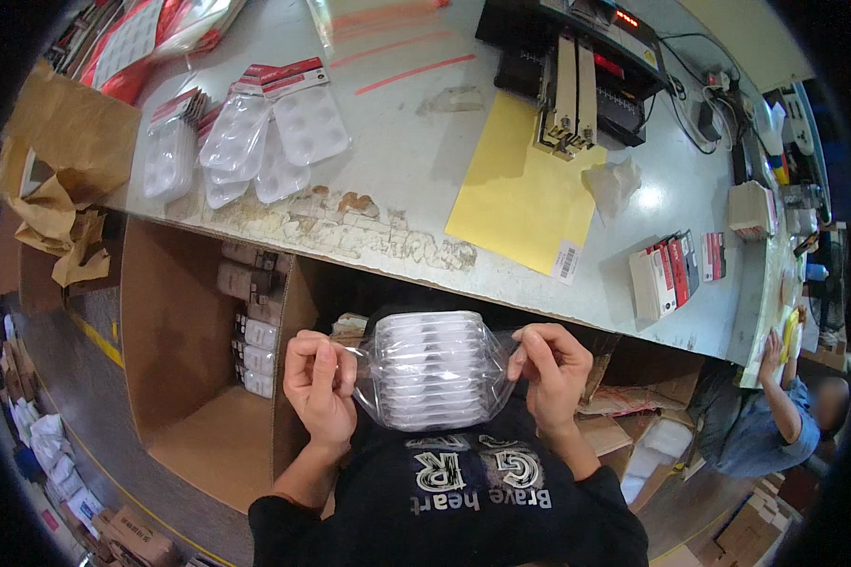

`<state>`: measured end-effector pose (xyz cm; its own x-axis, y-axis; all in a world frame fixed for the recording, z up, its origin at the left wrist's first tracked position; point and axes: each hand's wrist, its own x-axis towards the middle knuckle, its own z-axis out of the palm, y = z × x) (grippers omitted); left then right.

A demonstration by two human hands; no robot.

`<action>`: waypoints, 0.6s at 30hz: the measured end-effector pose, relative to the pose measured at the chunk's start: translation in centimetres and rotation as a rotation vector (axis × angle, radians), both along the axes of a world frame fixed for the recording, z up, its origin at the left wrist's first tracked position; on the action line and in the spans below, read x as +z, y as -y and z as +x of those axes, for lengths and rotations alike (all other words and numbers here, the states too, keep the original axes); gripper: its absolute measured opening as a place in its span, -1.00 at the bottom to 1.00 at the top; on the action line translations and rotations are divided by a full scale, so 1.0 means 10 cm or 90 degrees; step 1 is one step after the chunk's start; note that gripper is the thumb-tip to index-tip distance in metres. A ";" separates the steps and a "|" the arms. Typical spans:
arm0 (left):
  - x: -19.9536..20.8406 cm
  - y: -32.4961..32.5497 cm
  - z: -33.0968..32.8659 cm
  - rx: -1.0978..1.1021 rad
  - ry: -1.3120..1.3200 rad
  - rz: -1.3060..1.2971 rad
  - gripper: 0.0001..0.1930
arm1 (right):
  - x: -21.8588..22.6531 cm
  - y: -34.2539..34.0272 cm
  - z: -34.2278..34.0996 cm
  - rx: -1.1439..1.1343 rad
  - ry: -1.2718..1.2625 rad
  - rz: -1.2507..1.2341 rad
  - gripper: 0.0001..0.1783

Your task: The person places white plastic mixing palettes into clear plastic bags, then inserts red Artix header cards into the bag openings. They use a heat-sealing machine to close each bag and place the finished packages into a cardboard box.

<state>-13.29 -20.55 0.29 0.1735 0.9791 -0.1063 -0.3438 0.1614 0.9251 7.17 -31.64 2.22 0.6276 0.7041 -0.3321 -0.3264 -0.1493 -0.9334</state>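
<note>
Close to my body, off the table's near edge, hangs a stack of white plastic blister shells inside a clear plastic bag. The bag's left end is pinched by my left hand, with thumb and fingers pressed together. My right hand grips the bag's right end in the same way. Between the two hands the film is drawn out sideways, and the shells lie one over another in layers. Neither hand touches the table.
On the worktable lie blister packs with red cards, a yellow sheet, a black machine and printed cards. An open cardboard box stands left. Another person works at far right.
</note>
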 end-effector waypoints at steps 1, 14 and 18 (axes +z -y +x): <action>-0.01 0.01 -0.01 -0.003 -0.008 -0.038 -0.87 | -0.05 -0.02 0.01 -0.003 -0.055 0.006 -0.85; -0.44 0.26 0.12 0.000 -0.414 0.277 -0.84 | -0.40 -0.12 -0.31 -0.051 0.197 -0.038 -0.85; -0.38 0.18 0.08 -0.170 -0.387 0.334 -0.28 | -0.44 -0.02 -0.25 0.225 0.521 -0.012 -0.45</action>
<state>-12.49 -22.35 -3.51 0.4659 0.8618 0.2005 0.2272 -0.3355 0.9142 4.66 -31.43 -2.17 0.4203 0.9004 0.1122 0.5097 -0.1320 -0.8502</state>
